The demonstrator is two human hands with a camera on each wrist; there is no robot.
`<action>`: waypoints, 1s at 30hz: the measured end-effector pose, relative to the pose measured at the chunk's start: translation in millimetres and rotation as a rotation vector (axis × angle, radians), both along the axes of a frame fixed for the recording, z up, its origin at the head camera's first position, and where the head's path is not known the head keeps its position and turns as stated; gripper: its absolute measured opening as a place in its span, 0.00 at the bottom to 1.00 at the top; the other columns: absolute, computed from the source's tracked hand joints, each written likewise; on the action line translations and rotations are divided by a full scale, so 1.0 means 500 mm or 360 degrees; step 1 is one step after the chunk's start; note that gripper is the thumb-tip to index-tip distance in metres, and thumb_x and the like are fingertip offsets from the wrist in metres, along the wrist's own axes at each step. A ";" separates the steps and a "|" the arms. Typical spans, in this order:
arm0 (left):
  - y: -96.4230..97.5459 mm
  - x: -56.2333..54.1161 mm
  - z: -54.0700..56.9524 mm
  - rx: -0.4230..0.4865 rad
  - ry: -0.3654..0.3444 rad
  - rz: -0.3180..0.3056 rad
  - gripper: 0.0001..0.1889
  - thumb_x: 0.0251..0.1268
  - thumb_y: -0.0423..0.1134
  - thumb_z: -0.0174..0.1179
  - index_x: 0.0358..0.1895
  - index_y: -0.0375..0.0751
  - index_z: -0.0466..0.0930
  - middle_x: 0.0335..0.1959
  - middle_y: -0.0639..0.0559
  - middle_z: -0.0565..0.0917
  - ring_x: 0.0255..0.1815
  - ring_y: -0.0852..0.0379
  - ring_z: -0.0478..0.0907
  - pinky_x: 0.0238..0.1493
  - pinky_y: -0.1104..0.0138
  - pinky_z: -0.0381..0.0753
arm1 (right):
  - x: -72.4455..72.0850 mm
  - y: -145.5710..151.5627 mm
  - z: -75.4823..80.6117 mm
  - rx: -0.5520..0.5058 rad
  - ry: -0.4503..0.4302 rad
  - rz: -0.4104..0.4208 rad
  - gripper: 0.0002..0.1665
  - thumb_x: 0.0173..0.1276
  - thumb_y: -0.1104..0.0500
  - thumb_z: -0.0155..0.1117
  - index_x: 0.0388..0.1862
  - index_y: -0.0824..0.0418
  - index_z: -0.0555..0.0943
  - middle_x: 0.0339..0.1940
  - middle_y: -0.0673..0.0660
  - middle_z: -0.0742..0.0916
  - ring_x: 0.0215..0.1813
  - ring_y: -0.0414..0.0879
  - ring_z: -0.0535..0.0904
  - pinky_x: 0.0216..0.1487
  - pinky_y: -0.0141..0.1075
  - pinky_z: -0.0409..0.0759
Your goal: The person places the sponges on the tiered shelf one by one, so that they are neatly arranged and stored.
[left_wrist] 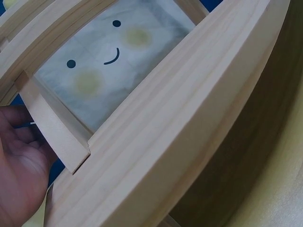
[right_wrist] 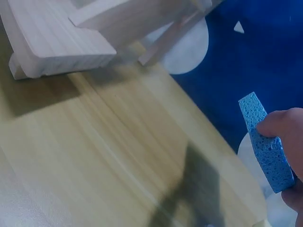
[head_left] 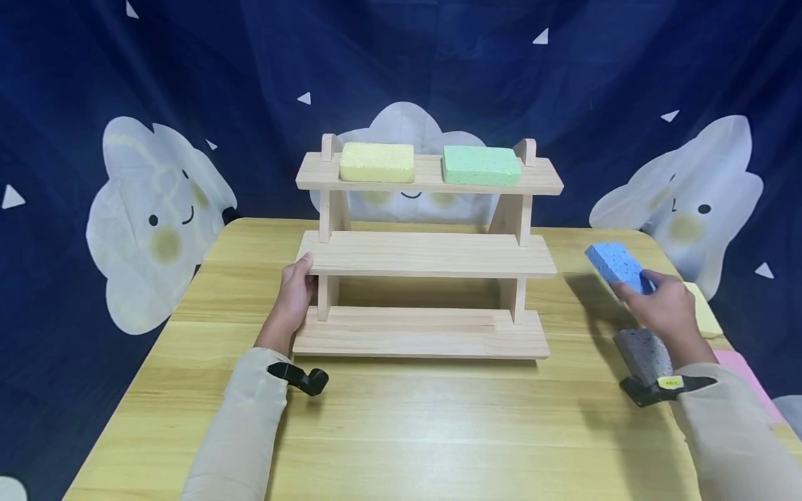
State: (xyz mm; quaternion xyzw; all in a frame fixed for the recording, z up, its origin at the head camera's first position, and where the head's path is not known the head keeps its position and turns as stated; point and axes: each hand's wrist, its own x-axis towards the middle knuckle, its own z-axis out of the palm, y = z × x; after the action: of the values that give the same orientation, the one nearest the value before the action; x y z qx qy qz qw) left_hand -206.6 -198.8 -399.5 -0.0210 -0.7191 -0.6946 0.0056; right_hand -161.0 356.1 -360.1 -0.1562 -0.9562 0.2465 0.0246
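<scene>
My right hand pinches a blue speckled sponge between thumb and fingers, raised over the table's right side. The right wrist view shows the blue sponge edge-on, with the thumb on its near face. At the left end of a three-tier wooden shelf rack, my left hand grips the middle board, thumb at its top edge. In the left wrist view the left hand is beside an upright, its fingers partly hidden. A yellow sponge and a green sponge lie on the top tier.
Below the right hand a grey sponge lies on the wooden table. A pale yellow sponge and a pink piece are at the table's right edge, partly behind the right arm. A dark blue cloth with clouds hangs behind.
</scene>
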 end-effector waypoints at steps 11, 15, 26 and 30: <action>0.001 0.001 0.004 0.0044 -0.0031 -0.0001 0.30 0.76 0.48 0.28 0.68 0.29 0.57 0.60 0.40 0.62 0.57 0.57 0.60 0.66 0.64 0.55 | 0.013 -0.035 0.041 0.0149 0.0435 0.0196 0.36 0.63 0.47 0.60 0.61 0.73 0.71 0.51 0.76 0.77 0.45 0.65 0.71 0.41 0.53 0.64; 0.001 0.002 0.003 0.0043 -0.0016 -0.0013 0.30 0.76 0.48 0.28 0.69 0.29 0.56 0.62 0.39 0.61 0.60 0.56 0.59 0.68 0.63 0.53 | 0.020 -0.056 0.066 0.0150 0.0472 0.0248 0.37 0.62 0.46 0.61 0.61 0.71 0.71 0.53 0.74 0.76 0.44 0.63 0.71 0.37 0.46 0.63; 0.000 0.001 0.001 0.0025 0.0003 -0.0023 0.31 0.75 0.50 0.28 0.70 0.29 0.55 0.63 0.39 0.61 0.62 0.56 0.58 0.69 0.63 0.52 | 0.036 -0.112 0.110 0.0068 0.0567 0.0356 0.38 0.60 0.48 0.65 0.63 0.69 0.71 0.62 0.70 0.73 0.60 0.67 0.68 0.51 0.51 0.62; 0.000 0.001 -0.001 0.0005 0.0005 -0.0045 0.31 0.75 0.50 0.27 0.71 0.30 0.53 0.66 0.39 0.59 0.66 0.55 0.55 0.71 0.61 0.49 | 0.040 -0.132 0.118 0.0060 0.0652 0.0423 0.35 0.58 0.50 0.68 0.60 0.69 0.74 0.60 0.67 0.76 0.59 0.63 0.69 0.50 0.35 0.61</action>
State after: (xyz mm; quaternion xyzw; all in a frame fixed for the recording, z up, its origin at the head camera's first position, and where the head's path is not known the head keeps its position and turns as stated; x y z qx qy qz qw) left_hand -205.9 -198.6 -399.8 -0.0321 -0.7177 -0.6957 -0.0032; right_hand -141.1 290.4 -301.3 0.0248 -0.9478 0.2561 0.1882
